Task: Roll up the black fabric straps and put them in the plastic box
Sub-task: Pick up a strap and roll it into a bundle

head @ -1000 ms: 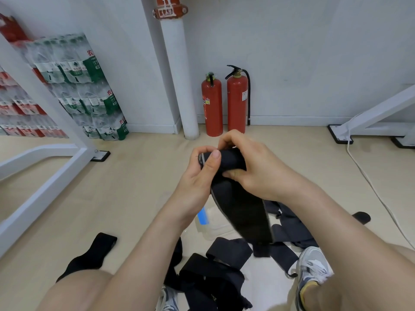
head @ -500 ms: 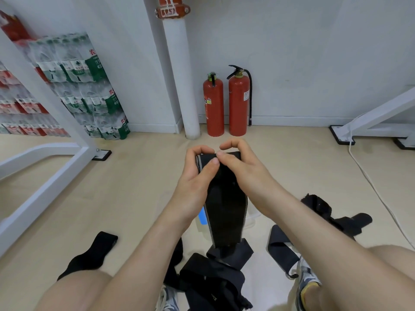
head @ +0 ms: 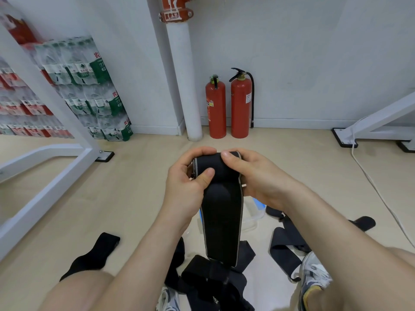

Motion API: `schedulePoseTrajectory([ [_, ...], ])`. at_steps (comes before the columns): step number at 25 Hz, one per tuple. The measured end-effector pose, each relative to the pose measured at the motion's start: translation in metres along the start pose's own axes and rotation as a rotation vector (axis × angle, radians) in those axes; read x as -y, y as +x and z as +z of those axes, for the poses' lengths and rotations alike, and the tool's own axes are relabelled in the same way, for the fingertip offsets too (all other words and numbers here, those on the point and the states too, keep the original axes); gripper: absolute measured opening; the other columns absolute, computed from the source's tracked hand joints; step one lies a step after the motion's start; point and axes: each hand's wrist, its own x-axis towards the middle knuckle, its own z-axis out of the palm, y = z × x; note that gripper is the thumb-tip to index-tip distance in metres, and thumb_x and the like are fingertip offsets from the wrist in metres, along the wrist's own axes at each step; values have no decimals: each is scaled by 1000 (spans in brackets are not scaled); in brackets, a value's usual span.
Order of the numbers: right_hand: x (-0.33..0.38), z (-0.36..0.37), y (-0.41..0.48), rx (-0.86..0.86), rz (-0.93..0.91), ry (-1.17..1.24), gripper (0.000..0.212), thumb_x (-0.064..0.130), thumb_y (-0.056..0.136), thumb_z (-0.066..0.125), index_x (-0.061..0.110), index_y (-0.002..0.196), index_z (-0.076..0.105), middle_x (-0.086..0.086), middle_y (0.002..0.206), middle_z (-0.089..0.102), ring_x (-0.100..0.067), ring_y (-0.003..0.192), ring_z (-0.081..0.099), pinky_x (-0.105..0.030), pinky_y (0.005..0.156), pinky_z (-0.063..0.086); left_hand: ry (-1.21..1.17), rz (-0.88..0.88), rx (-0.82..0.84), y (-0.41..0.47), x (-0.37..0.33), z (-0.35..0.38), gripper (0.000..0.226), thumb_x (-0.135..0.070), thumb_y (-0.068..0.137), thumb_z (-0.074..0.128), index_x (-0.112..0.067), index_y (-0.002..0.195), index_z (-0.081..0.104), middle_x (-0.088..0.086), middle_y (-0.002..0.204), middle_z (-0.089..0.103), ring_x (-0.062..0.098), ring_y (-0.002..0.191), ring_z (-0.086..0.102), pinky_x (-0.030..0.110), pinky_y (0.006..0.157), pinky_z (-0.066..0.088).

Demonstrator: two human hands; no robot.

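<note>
Floor (head: pixel 134 198) of pale wood tone, bounded at far edge by white wall (head: pixel 314 52). White frame (head: pixel 45 191) slanting across left side of floor; second white frame (head: pixel 381 122) at far right corner. Shrink-wrapped bottle packs (head: pixel 89 86) stacked against wall at far left corner. White pipe (head: pixel 186 86) upright at far edge, with two red fire extinguishers (head: pixel 240 106) just beside it on right. Black strap (head: pixel 221 221) raised above middle of floor, upper end wound into tight roll, free length hanging straight down toward near edge. Loose straps (head: pixel 208 281) heaped at near edge between person's shoes (head: pixel 314 279); one further strap (head: pixel 94 254) flat beside left knee, another (head: pixel 285 248) on right. Clear plastic box (head: pixel 253 218) on floor behind hanging length, mostly hidden, blue part visible at either side. Left hand (head: pixel 186 187) curled round left end of roll, thumb pressed on its front. Right hand (head: pixel 258 176) gripping right end, thumb atop roll, fingers wrapped behind. White cable (head: pixel 377 191) trailing along right edge of floor.
</note>
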Motion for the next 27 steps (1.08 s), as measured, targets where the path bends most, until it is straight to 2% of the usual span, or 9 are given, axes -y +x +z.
schedulePoseTrajectory([
  [4, -3, -3, 4, -81, -99, -15, 17, 23, 97, 59, 13, 110, 58, -10, 97, 69, -24, 92, 69, -42, 82, 58, -177, -185, 84, 3, 1, -1, 34, -19, 85, 70, -31, 116, 61, 6, 109, 68, 20, 98, 68, 34, 81, 58],
  [6, -6, 0, 4, -110, -151, -104, 17, 18, 97, 61, 14, 113, 57, -15, 103, 67, -27, 97, 67, -43, 87, 58, -109, -297, 84, 3, -1, 1, 42, -47, 84, 68, -24, 117, 59, 2, 106, 72, 20, 98, 70, 38, 85, 58],
  [8, -8, 3, 4, -117, -181, -183, 16, 18, 97, 61, 18, 112, 56, -11, 102, 67, -25, 97, 67, -40, 86, 58, 23, -296, 64, 3, -2, 0, 50, -56, 79, 60, -21, 114, 60, 2, 104, 73, 20, 97, 71, 40, 87, 58],
  [11, 0, 3, 0, -67, -77, -85, 15, 31, 99, 56, 21, 110, 57, 0, 92, 67, -13, 83, 68, -31, 73, 57, 37, -213, 51, 2, 0, -4, 39, -48, 85, 63, -19, 112, 59, 6, 105, 71, 20, 98, 70, 38, 86, 57],
  [13, 2, 6, -1, -61, 22, -58, 28, 46, 100, 48, 23, 111, 57, 4, 88, 67, -10, 79, 69, -31, 70, 56, 53, -177, 42, 1, 2, -1, 21, -36, 93, 60, -21, 109, 56, 3, 101, 68, 15, 93, 67, 29, 79, 56],
  [16, -11, 17, 2, -253, -71, -30, 27, 43, 100, 50, 17, 108, 56, 0, 91, 65, -14, 84, 65, -29, 70, 53, -59, -164, 35, -4, 5, 11, 10, -18, 97, 53, -18, 108, 52, -1, 92, 63, 2, 80, 64, 18, 69, 52],
  [18, -16, 18, 3, -285, -100, 9, 23, 36, 100, 53, 15, 109, 54, -2, 94, 64, -14, 84, 65, -29, 71, 54, -94, -145, 38, -5, 6, 14, 12, -14, 98, 53, -19, 108, 51, -4, 91, 63, 1, 79, 64, 17, 69, 51],
  [23, -9, 4, 1, -139, -152, -31, 13, 19, 98, 59, 20, 110, 54, -4, 91, 65, -15, 79, 65, -28, 68, 54, -54, -58, 51, 0, 4, 5, 33, 6, 92, 58, -23, 106, 59, -9, 86, 66, 5, 77, 64, 20, 67, 53],
  [27, -3, 0, -1, -28, -21, 33, 17, 34, 95, 60, 21, 105, 60, 4, 83, 68, -12, 75, 69, -32, 67, 56, 23, 9, 40, 0, 1, 0, 49, 19, 82, 59, -27, 98, 66, -6, 94, 67, 7, 84, 64, 21, 73, 53],
])
